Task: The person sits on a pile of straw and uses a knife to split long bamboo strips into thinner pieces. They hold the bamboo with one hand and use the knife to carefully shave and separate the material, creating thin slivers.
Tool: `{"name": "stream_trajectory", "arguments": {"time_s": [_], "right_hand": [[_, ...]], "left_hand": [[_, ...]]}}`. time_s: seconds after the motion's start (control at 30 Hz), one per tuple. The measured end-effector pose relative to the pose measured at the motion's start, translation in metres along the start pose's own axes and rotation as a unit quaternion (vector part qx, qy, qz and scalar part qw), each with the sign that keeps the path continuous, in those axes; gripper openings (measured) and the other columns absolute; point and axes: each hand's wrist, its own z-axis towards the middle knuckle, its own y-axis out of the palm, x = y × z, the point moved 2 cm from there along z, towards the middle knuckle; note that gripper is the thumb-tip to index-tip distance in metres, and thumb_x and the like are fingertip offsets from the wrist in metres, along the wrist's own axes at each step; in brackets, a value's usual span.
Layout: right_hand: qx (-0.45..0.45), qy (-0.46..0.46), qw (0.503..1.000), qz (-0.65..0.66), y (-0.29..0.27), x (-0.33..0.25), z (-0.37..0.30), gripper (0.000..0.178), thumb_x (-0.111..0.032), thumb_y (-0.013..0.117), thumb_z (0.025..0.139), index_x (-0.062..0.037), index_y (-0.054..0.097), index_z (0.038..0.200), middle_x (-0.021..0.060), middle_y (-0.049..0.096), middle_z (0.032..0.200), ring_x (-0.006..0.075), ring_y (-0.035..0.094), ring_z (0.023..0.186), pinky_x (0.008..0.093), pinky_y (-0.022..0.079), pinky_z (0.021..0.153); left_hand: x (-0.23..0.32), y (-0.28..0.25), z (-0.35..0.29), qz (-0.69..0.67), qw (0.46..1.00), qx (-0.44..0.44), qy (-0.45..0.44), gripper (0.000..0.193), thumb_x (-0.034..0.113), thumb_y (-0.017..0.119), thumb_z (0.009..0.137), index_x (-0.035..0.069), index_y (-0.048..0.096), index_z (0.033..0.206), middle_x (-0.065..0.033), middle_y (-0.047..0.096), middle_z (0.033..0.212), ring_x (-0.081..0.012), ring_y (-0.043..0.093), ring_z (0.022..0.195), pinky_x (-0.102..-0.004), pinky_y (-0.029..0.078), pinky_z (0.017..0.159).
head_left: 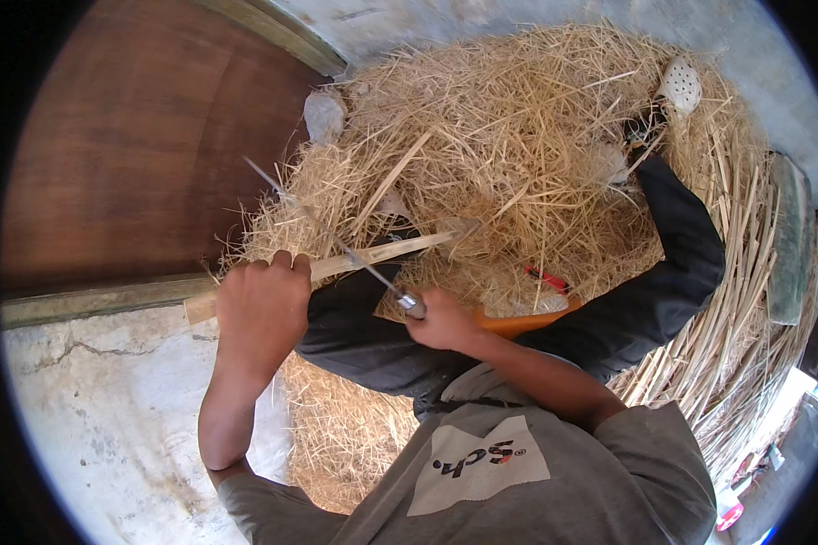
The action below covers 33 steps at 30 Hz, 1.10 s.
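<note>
My left hand (264,304) is closed around a flat, pale strip that looks like split bamboo (421,243). One squared end sticks out to the left of my fist, and the strip runs to the right over my leg. My right hand (443,322) grips the handle of a long, thin-bladed knife (361,261). Its blade crosses over the strip, pointing up and to the left, with a metal collar at the handle. Whether the blade touches the strip, I cannot tell. A red-handled tool (547,280) lies on the shavings between my legs.
Loose straw-coloured shavings (518,118) cover the ground ahead. A brown door panel (145,145) stands at the left, above a cracked pale wall (100,400). Long thin canes (700,363) lie at the right. A grey stone (324,115) sits by the door frame. Something orange (527,320) shows beneath me.
</note>
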Motion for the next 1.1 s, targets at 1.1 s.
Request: {"name": "stream_trajectory", "arguments": {"time_s": [1.1], "right_hand": [[-0.029, -0.032, 0.999, -0.02, -0.014, -0.031, -0.042, 0.022, -0.013, 0.06, 0.073, -0.002, 0.059, 0.092, 0.0214, 0.059, 0.07, 0.0401, 0.06, 0.07, 0.0444, 0.047, 0.064]], "left_hand": [[0.033, -0.005, -0.024, 0.023, 0.998, 0.043, 0.03, 0.005, 0.007, 0.061, 0.072, 0.004, 0.064, 0.075, -0.0103, 0.063, 0.074, -0.0247, 0.066, 0.065, -0.0348, 0.051, 0.057]]}}
